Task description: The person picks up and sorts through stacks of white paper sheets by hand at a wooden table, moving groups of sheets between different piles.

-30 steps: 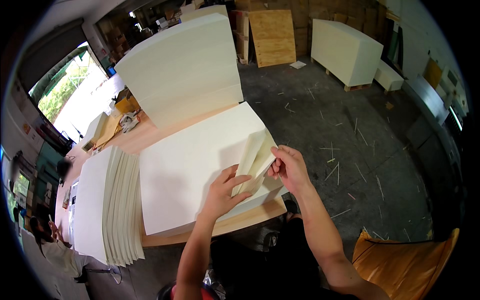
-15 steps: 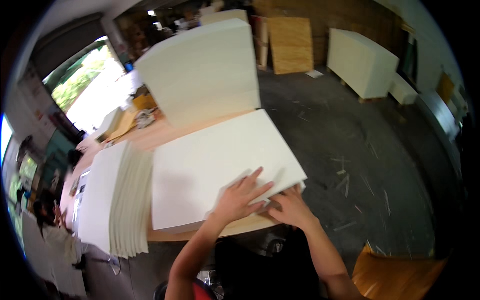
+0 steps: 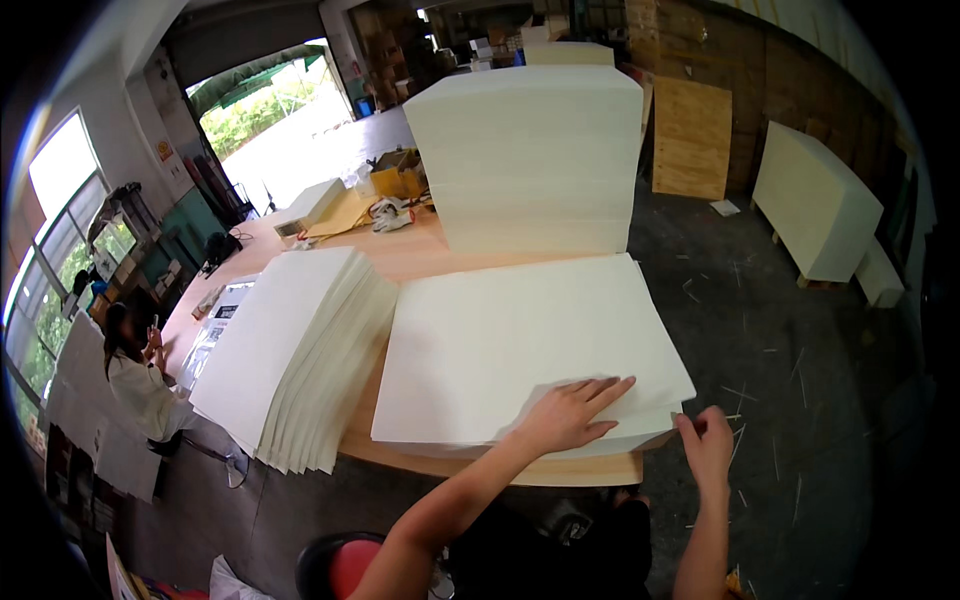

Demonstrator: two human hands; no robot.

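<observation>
A stack of large white sheets (image 3: 520, 330) lies in front of me near the table's front edge. My left hand (image 3: 572, 412) rests flat on its top sheet, fingers spread toward the right. At the stack's near right corner, my right hand (image 3: 708, 450) pinches the corner of a white sheet (image 3: 660, 424) that sticks out a little from under the top one. To the left, a second pile of white sheets (image 3: 275, 335) is fanned out in slanted layers and reaches over the table's front edge.
A tall block of stacked white sheets (image 3: 530, 160) stands at the table's (image 3: 425, 240) back. Gloves (image 3: 391, 214) and a yellow box (image 3: 398, 175) lie left of it. A seated person (image 3: 140, 385) is at the far left. Another white stack (image 3: 815, 205) stands on the right floor, near scattered strips.
My right hand has moved right, away from my left hand, and now pinches a sheet corner. My left hand stays on the stack. The view has turned left.
</observation>
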